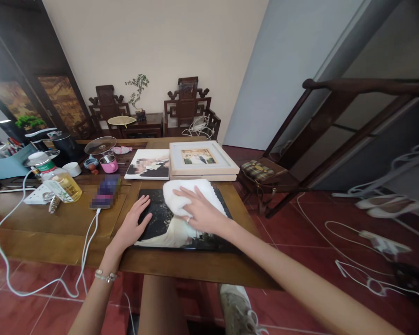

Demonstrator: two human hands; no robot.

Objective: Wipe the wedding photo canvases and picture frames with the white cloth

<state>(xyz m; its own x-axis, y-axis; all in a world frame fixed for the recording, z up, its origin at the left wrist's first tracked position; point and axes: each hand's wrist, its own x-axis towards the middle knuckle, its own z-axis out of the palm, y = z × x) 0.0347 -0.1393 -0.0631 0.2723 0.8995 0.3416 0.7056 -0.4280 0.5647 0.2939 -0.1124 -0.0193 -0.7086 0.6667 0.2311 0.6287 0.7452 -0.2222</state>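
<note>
A dark photo print lies flat on the wooden table in front of me. My left hand rests open on its left edge, fingers spread and flat. My right hand lies flat, fingers stretched out, on a white cloth that covers the print's upper right part. A ring shows on the right hand and a bracelet on the left wrist.
Behind the print lie a second photo print and a stack of white picture frames. To the left are a phone on a white cable, an oil bottle, a pink pot and a power strip. A wooden chair stands to the right.
</note>
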